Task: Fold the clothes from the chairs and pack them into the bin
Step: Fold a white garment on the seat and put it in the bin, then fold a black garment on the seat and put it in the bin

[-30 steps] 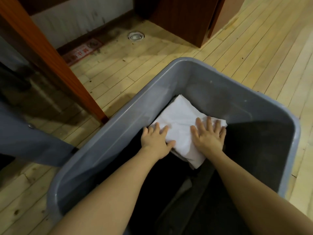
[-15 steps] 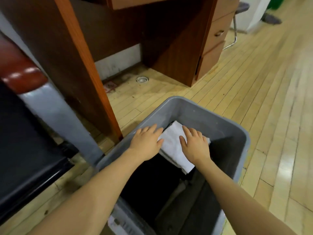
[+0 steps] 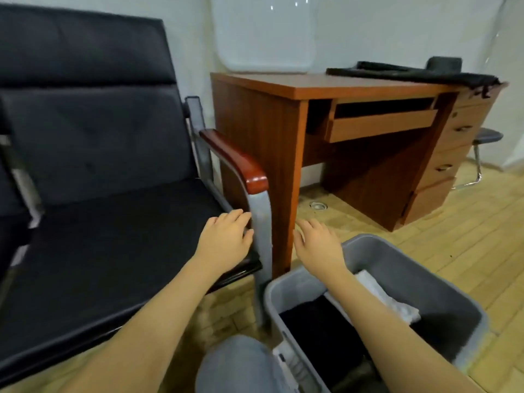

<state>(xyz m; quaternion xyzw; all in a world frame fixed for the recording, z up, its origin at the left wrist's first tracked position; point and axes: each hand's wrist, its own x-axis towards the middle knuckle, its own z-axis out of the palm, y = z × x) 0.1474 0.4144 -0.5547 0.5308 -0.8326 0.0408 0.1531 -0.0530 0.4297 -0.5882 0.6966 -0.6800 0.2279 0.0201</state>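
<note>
The grey bin (image 3: pixel 442 282) stands on the floor at the lower right. Inside it lies a folded white garment (image 3: pixel 388 300) on top of dark clothes (image 3: pixel 317 321). My right hand (image 3: pixel 317 245) hovers above the bin's far left corner, fingers relaxed and holding nothing. My left hand (image 3: pixel 226 239) hangs over the front right corner of the black chair seat (image 3: pixel 107 251), next to the chair's grey arm post (image 3: pixel 261 228), also with loose fingers and nothing in it. No clothes show on this chair.
A brown wooden desk (image 3: pixel 326 89) stands behind the bin, with a dark cloth (image 3: pixel 419 73) draped over its right end. A stool (image 3: pixel 485 137) is at the far right. My knee in blue jeans (image 3: pixel 235 364) is at the bottom. The floor is light wood.
Both hands have lifted off the white garment and out of the bin. The view has swung up and left, bringing in the black chair and the desk.
</note>
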